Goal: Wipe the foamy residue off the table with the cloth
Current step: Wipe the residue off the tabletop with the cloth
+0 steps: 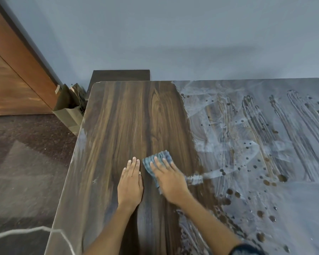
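- The wood-grain surface (pixel 129 115) looks wiped on its left; foamy residue (pixel 256 137) covers the right, so strokes should go there.
- Checked blue cloth (pixel 157 161) lies under the right hand (pixel 168 178), fingers straight, pressing flat.
- Left hand (pixel 130 183) rests flat alongside, holding nothing.

Wall (pixel 173 34): plain blue-grey
Floor (pixel 26 162): dark, speckled
Door (pixel 11 70): reddish-brown wood, at left
Paper bags (pixel 68 105): in the corner

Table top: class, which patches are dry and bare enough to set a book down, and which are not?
Bare wood lies between the table left edge and the foam, beyond the left hand and the right hand pressing the cloth. The whole right side is foamy.
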Available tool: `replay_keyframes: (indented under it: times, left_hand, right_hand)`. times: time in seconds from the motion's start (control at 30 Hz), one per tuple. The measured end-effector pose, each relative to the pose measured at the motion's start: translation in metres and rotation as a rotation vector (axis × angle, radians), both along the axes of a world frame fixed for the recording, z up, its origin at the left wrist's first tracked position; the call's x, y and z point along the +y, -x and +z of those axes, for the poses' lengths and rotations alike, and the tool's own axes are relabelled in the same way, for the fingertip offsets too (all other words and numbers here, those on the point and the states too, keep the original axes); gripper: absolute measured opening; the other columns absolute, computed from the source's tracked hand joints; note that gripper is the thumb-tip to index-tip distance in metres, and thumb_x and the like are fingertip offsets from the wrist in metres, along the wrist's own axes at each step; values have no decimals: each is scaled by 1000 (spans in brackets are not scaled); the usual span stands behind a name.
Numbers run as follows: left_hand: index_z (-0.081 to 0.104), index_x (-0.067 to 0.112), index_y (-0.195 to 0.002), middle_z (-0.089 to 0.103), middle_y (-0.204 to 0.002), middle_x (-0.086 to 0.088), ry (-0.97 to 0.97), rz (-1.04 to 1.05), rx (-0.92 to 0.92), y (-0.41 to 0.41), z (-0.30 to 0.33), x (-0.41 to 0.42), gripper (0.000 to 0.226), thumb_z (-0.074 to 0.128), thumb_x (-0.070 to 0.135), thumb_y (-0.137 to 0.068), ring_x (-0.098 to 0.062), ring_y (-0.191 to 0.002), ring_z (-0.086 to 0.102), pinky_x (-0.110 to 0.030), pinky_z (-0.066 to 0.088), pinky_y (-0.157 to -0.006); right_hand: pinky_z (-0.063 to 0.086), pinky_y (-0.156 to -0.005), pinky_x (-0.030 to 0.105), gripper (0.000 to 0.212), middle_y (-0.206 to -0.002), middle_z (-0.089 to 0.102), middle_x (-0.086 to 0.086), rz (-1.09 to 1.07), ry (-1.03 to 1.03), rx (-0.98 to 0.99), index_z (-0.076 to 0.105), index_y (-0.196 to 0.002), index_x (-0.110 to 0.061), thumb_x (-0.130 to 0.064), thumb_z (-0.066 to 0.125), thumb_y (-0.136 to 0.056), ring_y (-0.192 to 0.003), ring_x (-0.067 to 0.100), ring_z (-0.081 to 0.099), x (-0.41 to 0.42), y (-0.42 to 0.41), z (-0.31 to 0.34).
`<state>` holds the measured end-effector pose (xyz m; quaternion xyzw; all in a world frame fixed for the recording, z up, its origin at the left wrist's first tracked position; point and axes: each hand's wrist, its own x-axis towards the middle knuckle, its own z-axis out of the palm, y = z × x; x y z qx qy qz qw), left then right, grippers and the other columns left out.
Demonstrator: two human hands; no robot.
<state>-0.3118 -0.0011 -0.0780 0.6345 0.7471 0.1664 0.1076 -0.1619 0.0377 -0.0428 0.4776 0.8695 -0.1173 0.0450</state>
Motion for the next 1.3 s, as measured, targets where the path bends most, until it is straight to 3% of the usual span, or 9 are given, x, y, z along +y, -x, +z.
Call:
replay_keyframes:
  times: [0.27, 0.37, 0.5, 0.67, 0.87, 1.07, 1.13, 1.2, 1.3]
  left_hand:
    - [31, 9, -142, 30, -150, -3, 18, -5, 5, 0, -2, -20, 59, 8, 33, -94, -10, -138, 14, -29, 15, -114]
    - [32, 9, -142, 31, -149, -3, 24, 14, -3, -2, -2, -21, 58, 8, 33, -94, -11, -139, 16, -30, 16, -114]
    - [33, 8, -141, 31, -149, -4, 29, 21, -4, -2, -3, -21, 59, 9, 32, -93, -14, -139, 19, -31, 18, -114]
    - [31, 9, -143, 28, -151, -4, 32, 5, 4, -2, -4, -24, 60, 7, 33, -93, -14, -140, 16, -30, 14, -115]
    - [30, 10, -143, 28, -151, -3, 33, 26, 13, -4, -2, -33, 60, 6, 34, -94, -10, -139, 12, -29, 13, -114]
    - [32, 6, -142, 29, -150, -6, 50, 103, 5, -17, -1, -41, 61, 6, 32, -93, -18, -141, 21, -30, 15, -113]
    - [31, 7, -142, 28, -151, -6, 59, 125, 7, -20, -1, -45, 52, 15, 28, -98, -19, -141, 20, -31, 15, -113]
    - [29, 7, -143, 26, -152, -6, 61, 133, 3, -22, -3, -51, 45, 27, 19, -100, -18, -142, 18, -32, 15, -114]
    - [27, 7, -144, 23, -152, -4, 48, 143, -7, -28, -3, -60, 45, 30, 16, -100, -16, -142, 15, -31, 13, -115]
  right_hand:
    - [0, -118, 36, 58, -158, -8, 2, -399, 41, 74, -1, -150, -18, -12, 30, -101, -145, 23, -5, 10, -53, 7]
    - [7, -117, 38, 71, -156, 11, 8, -489, -9, 106, 17, -148, -14, -9, 54, -89, -144, 27, 8, -52, -38, -1]
    - [21, -117, 38, 90, -137, 52, 5, -233, 37, 103, 53, -130, -18, -8, 84, -46, -127, 25, 46, -95, -2, -12]
    - [-5, -116, 35, 76, -157, -5, -4, -127, 12, 45, 0, -149, -24, -4, 44, -90, -145, 18, -4, -25, -14, 2]
    - [-3, -116, 35, 66, -157, -9, 3, -474, 42, 99, -2, -150, -17, -9, 37, -97, -145, 23, -7, -43, -53, 4]
    - [44, -93, 40, 93, -130, 57, 8, -216, 53, 45, 61, -123, -14, -6, 87, -34, -114, 27, 59, -114, -25, -12]
    - [41, -101, 37, 91, -141, 47, 5, -121, 69, 68, 53, -131, -17, -14, 87, -47, -125, 24, 51, -96, -25, -5]
    - [21, -116, 37, 85, -156, 12, 3, -26, 65, 23, 20, -148, -17, -11, 68, -78, -143, 23, 19, -66, -32, -4]
    - [6, -119, 38, 75, -157, -9, 3, -176, 39, 8, -5, -149, -18, -1, 41, -92, -145, 23, 1, -27, -56, 6]
